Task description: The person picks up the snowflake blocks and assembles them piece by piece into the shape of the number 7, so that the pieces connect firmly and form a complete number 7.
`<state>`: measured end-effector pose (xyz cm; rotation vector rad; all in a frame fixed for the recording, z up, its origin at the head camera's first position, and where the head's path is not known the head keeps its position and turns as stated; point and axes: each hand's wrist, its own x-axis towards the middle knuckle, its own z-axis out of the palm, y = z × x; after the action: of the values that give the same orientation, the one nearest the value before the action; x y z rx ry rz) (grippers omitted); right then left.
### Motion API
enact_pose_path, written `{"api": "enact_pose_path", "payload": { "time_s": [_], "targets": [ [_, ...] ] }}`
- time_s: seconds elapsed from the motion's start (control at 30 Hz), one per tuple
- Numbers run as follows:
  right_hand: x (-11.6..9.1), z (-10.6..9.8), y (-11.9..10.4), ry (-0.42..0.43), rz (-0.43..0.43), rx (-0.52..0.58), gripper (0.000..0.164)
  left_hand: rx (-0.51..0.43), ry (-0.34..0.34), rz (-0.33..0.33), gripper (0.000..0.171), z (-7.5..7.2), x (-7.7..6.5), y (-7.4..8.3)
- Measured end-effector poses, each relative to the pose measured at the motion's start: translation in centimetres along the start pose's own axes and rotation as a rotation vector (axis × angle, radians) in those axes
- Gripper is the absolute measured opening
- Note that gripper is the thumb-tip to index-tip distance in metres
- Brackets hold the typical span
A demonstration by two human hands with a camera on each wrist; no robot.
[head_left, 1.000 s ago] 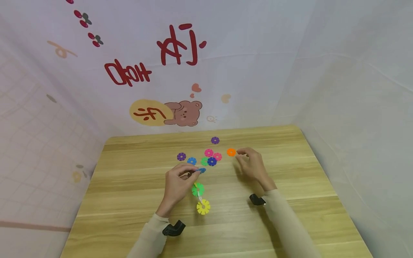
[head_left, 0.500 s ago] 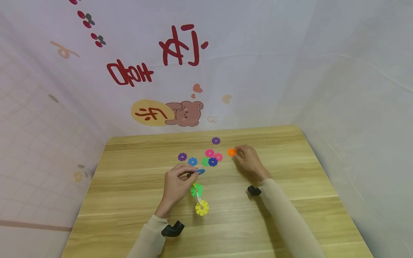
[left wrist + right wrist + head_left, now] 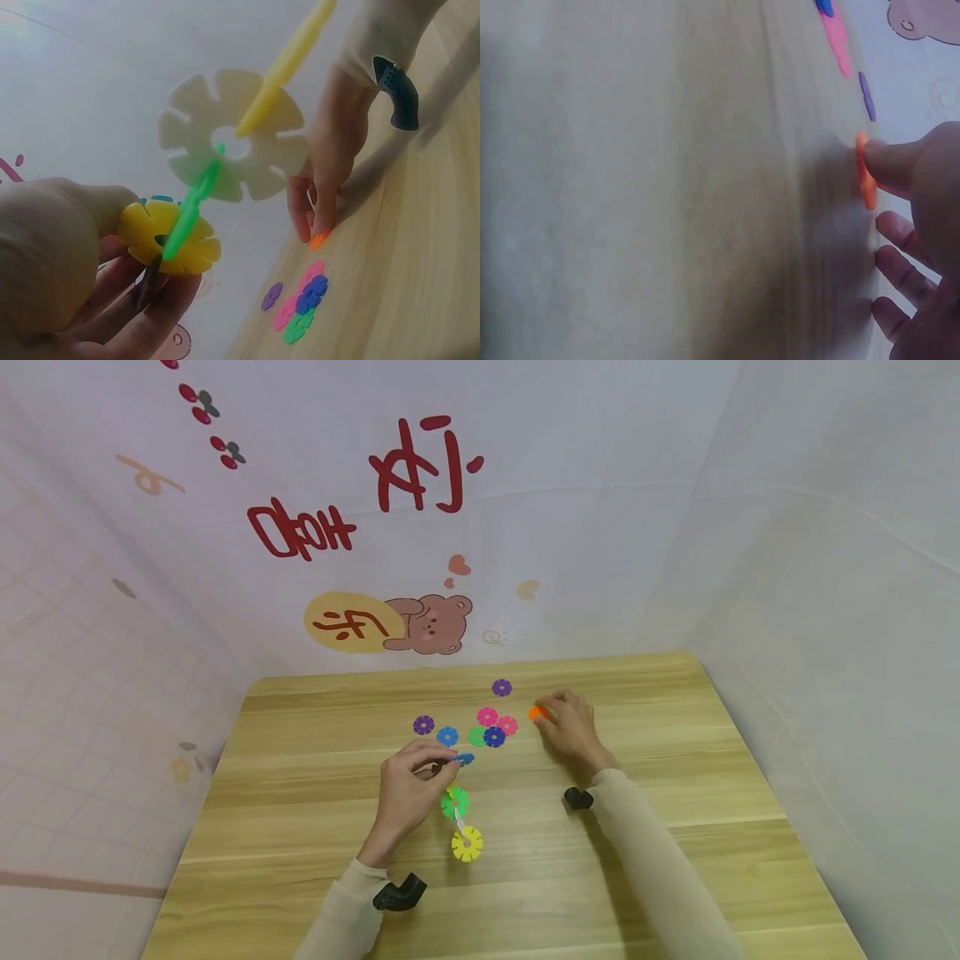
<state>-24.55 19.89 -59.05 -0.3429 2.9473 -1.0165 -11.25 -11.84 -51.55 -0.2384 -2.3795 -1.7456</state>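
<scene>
My left hand (image 3: 405,789) holds up a chain of slotted plastic snowflake discs, pinching it near its far end. A blue disc (image 3: 467,759) pokes out past the fingertips. A yellow disc (image 3: 196,255) sits against the fingers in the left wrist view, joined to an edge-on green disc (image 3: 193,214) and a white disc (image 3: 191,101). Another yellow disc (image 3: 467,855) ends the chain nearest my body. My right hand (image 3: 573,727) pinches an orange disc (image 3: 535,713) at the table surface; its thumb lies on the disc in the right wrist view, the index fingertip hidden there.
Between the hands lie loose discs: pink (image 3: 487,717), another pink (image 3: 509,726), dark blue (image 3: 493,744) and green (image 3: 476,738), partly overlapping. A purple disc (image 3: 502,687) lies farther back; another purple (image 3: 423,725) and a light blue (image 3: 447,737) lie left. White curtains enclose the wooden table (image 3: 300,827).
My right hand has moved left to the orange disc, and its fingers now cover much of it. The left hand and its chain have stayed nearly still.
</scene>
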Motion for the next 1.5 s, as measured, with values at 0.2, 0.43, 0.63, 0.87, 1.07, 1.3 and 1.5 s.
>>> {"api": "enact_pose_path", "payload": {
  "time_s": [0.2,0.43,0.63,0.87,1.07,1.3,1.5],
  "targets": [
    [0.1,0.4,-0.1,0.002,0.033,-0.036,0.039,-0.007,-0.001,0.008,0.011,0.0,0.0,-0.2],
    [0.3,0.4,0.0,0.001,0.077,0.0,0.037,0.0,-0.012,0.01,0.011,0.2,0.1,-0.1],
    [-0.2,0.2,0.3,0.038,0.074,0.059,0.035,-0.008,-0.022,0.013,0.011,0.3,0.1,0.2],
    [-1.8,-0.2,1.1,0.063,0.046,0.151,0.022,-0.016,-0.025,0.028,0.009,0.6,0.1,0.1],
    [-3.5,-1.0,0.4,0.049,0.028,0.251,0.029,-0.011,-0.032,0.03,0.009,0.8,0.2,0.3],
    [-6.0,-1.8,-1.8,0.05,0.038,0.469,0.025,-0.004,-0.04,0.034,0.009,1.0,0.0,0.3],
    [-7.6,-2.7,-4.1,0.038,0.067,0.688,0.021,-0.008,-0.053,0.051,0.008,1.3,-0.2,0.2]
  ]
}}
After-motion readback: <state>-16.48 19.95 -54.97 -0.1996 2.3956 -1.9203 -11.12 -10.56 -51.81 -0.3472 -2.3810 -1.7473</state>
